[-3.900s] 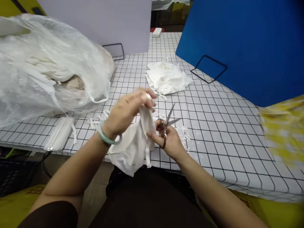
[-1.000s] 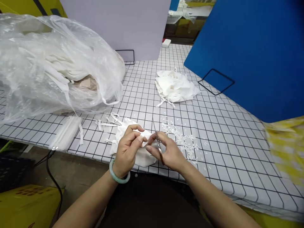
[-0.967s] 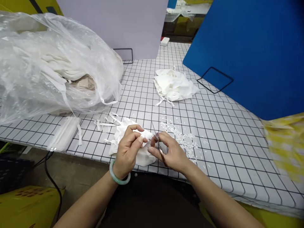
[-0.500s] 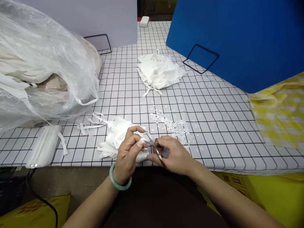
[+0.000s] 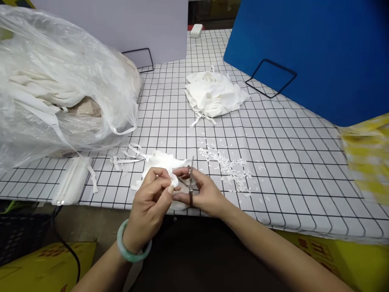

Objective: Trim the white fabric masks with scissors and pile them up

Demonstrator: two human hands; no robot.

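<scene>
My left hand [image 5: 151, 198], with a green bangle on the wrist, pinches an edge of a small white cloth piece [image 5: 160, 162] that lies at the near edge of the checked table [image 5: 273, 134]. My right hand [image 5: 201, 193] is closed round small scissors [image 5: 190, 177], blades pointing up and away, right beside the pinched edge. Both hands meet just in front of my body. Tiny white cuttings [image 5: 228, 168] lie scattered to the right of the hands.
A big clear plastic bag [image 5: 57, 85] of white cloth fills the left. A pile of white cloth pieces [image 5: 214, 95] sits mid-table. A blue board [image 5: 306, 52] stands at the right, a pale board [image 5: 121, 24] behind. Loose white strips [image 5: 126, 156] and a flat packet [image 5: 71, 186] lie left.
The cloth piece came down from mid-air onto the table edge. My hands drew closer together over it, and the scissors turned from sideways to upright. The view shifted slightly.
</scene>
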